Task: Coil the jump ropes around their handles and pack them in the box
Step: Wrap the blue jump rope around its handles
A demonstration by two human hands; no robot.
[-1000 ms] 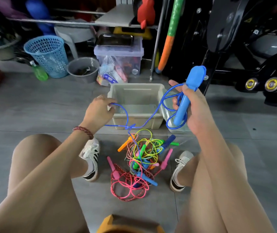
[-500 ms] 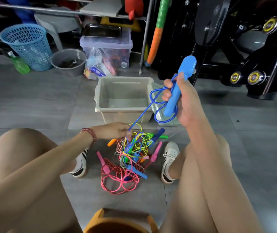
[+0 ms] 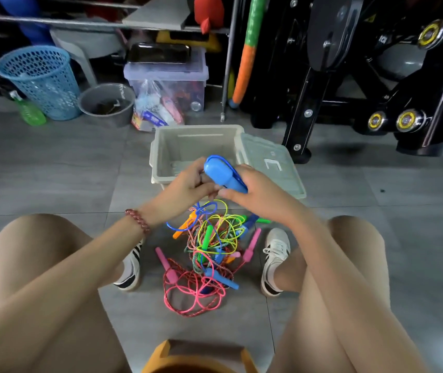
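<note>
Seated over a grey tiled floor [image 3: 53, 170], a person works at a blue jump rope [image 3: 201, 211] with a cluttered storage wall behind. At far left a blue mesh basket [image 3: 39, 82] stands beside a green bottle [image 3: 29, 114] and a grey tub [image 3: 107, 103]. A lidded clear bin [image 3: 166, 76] sits just right of them, with a plastic bag [image 3: 155, 111] leaning at its front. The left hand [image 3: 188, 184], a beaded bracelet [image 3: 138, 220] on its wrist, has its grip curled tight and narrow against the underside of the blue handle [image 3: 219, 170], at the cord. How it holds the strand is hidden. The right hand [image 3: 255, 193] has its grip wrapped round that handle, which points up and away with turns of blue cord lying along it. Both hands meet above the near rim of the open beige box [image 3: 158, 157], whose lid [image 3: 268, 162] leans against its right side. From the hands the blue cord drops to a tangled pile of jump ropes [image 3: 209, 251] on the floor just in front of the box, between two white sneakers [image 3: 275, 259]. The pile mixes pink, yellow, green, orange and blue. A green-and-orange foam stick [image 3: 247, 49] stands upright behind the box, and a black exercise machine [image 3: 376, 76] fills the right side.
</note>
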